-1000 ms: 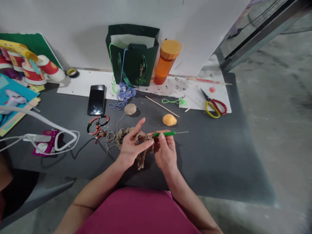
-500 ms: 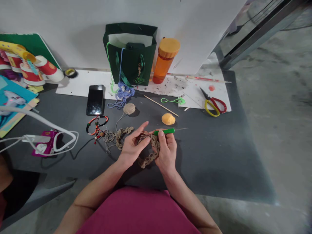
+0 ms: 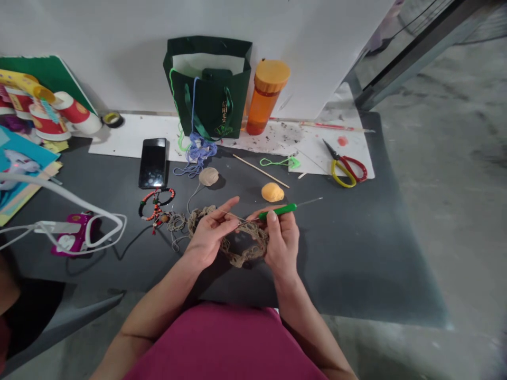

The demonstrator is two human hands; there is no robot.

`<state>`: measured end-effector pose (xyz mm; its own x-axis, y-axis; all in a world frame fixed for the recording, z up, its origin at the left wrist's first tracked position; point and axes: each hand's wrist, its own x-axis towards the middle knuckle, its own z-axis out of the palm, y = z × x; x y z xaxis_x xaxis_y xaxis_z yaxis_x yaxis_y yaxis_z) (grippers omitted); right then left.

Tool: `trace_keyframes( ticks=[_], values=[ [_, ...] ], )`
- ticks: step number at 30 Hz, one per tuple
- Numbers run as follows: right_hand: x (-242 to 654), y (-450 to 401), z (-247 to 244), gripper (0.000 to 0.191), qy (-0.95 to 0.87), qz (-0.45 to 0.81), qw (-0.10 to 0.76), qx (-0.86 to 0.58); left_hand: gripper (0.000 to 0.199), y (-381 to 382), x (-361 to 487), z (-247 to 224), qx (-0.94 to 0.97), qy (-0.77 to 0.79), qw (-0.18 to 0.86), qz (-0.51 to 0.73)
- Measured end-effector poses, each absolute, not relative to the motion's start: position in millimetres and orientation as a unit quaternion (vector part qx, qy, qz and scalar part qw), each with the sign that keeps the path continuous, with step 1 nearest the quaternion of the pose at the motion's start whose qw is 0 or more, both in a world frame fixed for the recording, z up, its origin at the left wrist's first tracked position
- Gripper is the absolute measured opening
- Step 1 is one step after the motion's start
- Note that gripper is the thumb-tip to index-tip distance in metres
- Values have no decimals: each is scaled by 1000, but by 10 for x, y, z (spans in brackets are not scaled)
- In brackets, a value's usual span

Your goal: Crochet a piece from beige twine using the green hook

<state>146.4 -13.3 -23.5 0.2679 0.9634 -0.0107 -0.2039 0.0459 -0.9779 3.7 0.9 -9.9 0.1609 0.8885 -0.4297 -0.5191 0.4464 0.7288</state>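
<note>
- The person's left hand (image 3: 206, 238) pinched the edge of a taupe crocheted strip (image 3: 240, 260) between thumb and fingers, its forefinger extended and a strand drawn from it toward the hook.
- The right hand (image 3: 282, 244) gripped the green handle of a double-ended crochet hook (image 3: 279, 211); one metal end met the work between the hands, while the other pointed away to the right.
- The strip hung in a loop between both hands, above the dark tabletop (image 3: 356, 253), with more of it beyond the left hand.
- A beige yarn ball (image 3: 208, 177) lay past the left hand, trailing a strand toward the strip.
- A yellow ball (image 3: 272, 192) sat just beyond the hook, near a thin wooden stick (image 3: 260, 170).
- Red-and-yellow-handled scissors (image 3: 344, 170) lay farther right.
</note>
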Motion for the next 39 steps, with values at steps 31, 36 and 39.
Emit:
trace_keyframes(
  ticks=[31,36,39],
  values=[
    [1415,-246,-318,12,-421,316,633,-568,73,25,-60,-109,130,370,815,427],
    [1369,-169,-354,25,-279,509,641,-501,63,22,-24,-104,146,357,806,449],
    [1327,-181,-381,24,-285,516,647,-484,69,-15,28,-88,170,360,788,469]
  ],
)
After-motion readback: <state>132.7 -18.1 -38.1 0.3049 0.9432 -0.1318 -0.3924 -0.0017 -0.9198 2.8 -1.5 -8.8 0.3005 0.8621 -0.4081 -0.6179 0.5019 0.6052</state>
